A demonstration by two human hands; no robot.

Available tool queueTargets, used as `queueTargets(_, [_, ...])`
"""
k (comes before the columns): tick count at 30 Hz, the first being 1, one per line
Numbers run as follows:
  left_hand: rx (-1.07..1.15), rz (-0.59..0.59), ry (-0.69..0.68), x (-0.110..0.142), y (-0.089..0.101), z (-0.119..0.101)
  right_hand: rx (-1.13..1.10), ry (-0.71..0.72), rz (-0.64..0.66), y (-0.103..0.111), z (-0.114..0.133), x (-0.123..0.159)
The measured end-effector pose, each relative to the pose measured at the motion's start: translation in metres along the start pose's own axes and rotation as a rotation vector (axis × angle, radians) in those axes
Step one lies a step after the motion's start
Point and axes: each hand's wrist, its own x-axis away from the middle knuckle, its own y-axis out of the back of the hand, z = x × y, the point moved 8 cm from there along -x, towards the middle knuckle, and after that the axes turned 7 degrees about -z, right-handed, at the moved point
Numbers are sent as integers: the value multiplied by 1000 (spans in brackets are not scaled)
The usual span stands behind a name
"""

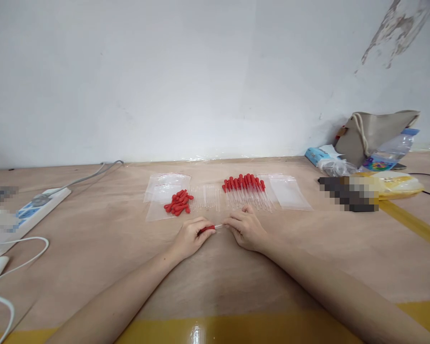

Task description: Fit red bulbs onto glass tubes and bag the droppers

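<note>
My left hand (192, 236) is closed around a red rubber dropper bulb (207, 229). A thin clear dropper tube (219, 226) runs from the bulb toward my right hand (246, 229), whose fingertips pinch its other end. Beyond my left hand lies a pile of loose red bulbs (179, 202) on a clear zip bag (155, 210). Beside the pile is a row of bare clear tubes (205, 197). Past my right hand, several droppers with red bulbs (244, 184) lie side by side, bulbs toward the wall.
More clear zip bags (290, 192) lie to the right of the droppers. A power strip (43, 210) with cables is at the left. A beige bag (380, 131), a blue tissue pack (317, 155) and a yellow plastic package (396, 185) stand at the right, near the wall.
</note>
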Motion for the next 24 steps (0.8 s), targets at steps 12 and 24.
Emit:
queueTargets(12, [-101, -6, -187, 10, -3, -7, -137, -81, 100, 1, 12, 1])
queueTargets(24, [-164, -186, 179, 2, 18, 24, 41, -673, 174, 3, -72, -30])
